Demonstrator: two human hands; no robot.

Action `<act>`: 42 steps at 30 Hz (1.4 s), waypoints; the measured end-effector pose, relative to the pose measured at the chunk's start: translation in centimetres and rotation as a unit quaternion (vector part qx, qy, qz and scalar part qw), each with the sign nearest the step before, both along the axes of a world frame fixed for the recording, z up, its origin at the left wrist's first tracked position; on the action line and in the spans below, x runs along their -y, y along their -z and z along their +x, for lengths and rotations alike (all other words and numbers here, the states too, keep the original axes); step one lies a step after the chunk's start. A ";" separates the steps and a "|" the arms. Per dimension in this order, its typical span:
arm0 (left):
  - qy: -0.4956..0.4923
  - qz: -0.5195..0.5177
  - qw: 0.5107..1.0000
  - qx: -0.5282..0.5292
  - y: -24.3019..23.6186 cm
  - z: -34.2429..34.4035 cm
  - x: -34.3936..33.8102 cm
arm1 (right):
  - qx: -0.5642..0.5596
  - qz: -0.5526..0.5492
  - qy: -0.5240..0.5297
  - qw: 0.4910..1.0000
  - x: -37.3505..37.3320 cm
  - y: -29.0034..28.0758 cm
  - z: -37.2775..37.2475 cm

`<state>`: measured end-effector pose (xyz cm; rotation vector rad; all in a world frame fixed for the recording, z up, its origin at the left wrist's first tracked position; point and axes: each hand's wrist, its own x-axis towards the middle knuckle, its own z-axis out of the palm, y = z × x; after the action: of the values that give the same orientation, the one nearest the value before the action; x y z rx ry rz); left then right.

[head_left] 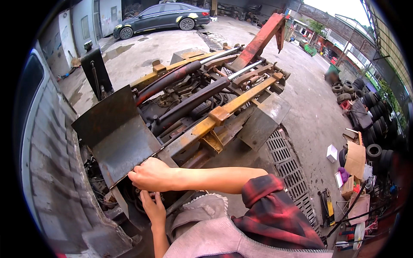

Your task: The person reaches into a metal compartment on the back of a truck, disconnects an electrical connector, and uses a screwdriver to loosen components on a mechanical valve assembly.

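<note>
My right hand (150, 174) reaches across my body and is closed in a fist at the near edge of a bent dark steel plate (122, 144). Whatever lies inside its fingers is hidden. Just below, my left hand (154, 210) is raised under the right one, its fingers curled at dark parts beneath the plate's edge. What those fingers hold is too dark and covered to make out. The plate stands behind the truck cab, at the front end of a yellow chassis frame (189, 136) that carries two hydraulic cylinders (189, 105).
The pale cab wall (53, 159) rises close on my left. A red hook arm (258, 43) stands at the far end of the frame. To the right are a floor drain grate (292, 176), stacked tyres (374, 112), boxes and a yellow-black jack (327, 207). A dark car (163, 19) is parked behind.
</note>
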<state>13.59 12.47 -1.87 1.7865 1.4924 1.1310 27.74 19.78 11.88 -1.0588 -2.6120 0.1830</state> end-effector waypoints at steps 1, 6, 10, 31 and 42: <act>-0.006 0.023 0.999 -0.026 0.7 -0.1 -0.7 | 0.008 -0.014 0.016 1.000 -0.1 -0.8 0.0; -0.032 0.128 0.990 -0.046 2.2 0.2 -2.6 | 0.016 0.027 -0.130 0.991 0.1 -2.3 1.4; -0.039 0.116 0.992 -0.029 1.2 0.6 -2.0 | 0.045 -0.014 -0.059 0.997 0.1 -2.2 1.2; -0.042 0.115 0.992 0.018 4.0 -0.6 -3.1 | 0.009 0.101 -0.088 0.991 0.3 -2.1 0.8; -0.032 0.088 0.995 0.045 2.8 -0.4 -2.8 | -0.014 -0.026 0.009 1.000 0.9 -1.6 0.6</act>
<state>13.18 15.27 -4.67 1.7864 1.4454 1.3955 28.31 18.91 13.45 -1.0874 -2.5847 0.2621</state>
